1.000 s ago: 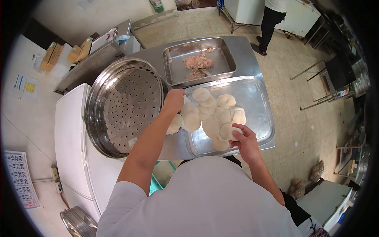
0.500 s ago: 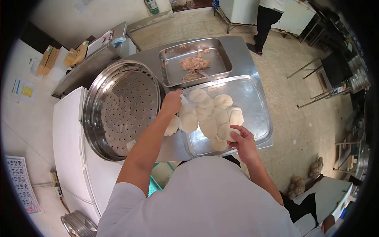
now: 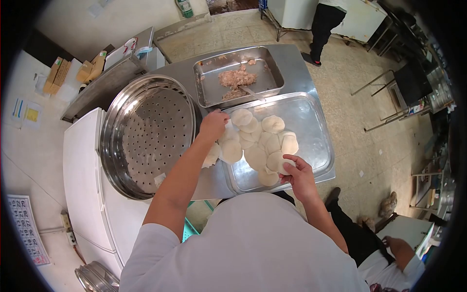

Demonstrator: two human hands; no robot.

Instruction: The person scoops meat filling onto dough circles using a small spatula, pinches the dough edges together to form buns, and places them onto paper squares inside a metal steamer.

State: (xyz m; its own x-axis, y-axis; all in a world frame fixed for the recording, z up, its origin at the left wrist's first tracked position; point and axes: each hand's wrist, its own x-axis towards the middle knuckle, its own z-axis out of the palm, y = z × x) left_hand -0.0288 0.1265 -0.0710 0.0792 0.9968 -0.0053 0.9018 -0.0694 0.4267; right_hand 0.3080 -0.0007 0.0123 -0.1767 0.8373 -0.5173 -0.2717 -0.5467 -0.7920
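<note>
My right hand [image 3: 300, 179] holds a round dough wrapper [image 3: 287, 167] between thumb and fingers, over the near edge of a metal tray [image 3: 314, 131]. Many more dough wrappers [image 3: 255, 158] overlap on that tray. My left hand [image 3: 213, 125] is at the tray's far left corner, beside pale pieces [image 3: 211, 155] that partly hide under my forearm. Its fingers look pinched together, and what lies between them is hidden. Behind the wrappers stands a deep metal pan [image 3: 204, 87] with ground meat filling [image 3: 237, 77] and a spoon [image 3: 252, 93] in it.
A large perforated steamer [image 3: 155, 126] stands left of my left arm, on the metal table [image 3: 304, 73]. A white freezer [image 3: 80, 170] is beyond it. One person [image 3: 323, 29] stands at the far side; another person [image 3: 360, 238] is close at my right.
The person at my right has come further into view, with a leg and an arm showing. My left fingers have shifted slightly. The wrapper stays in my right hand.
</note>
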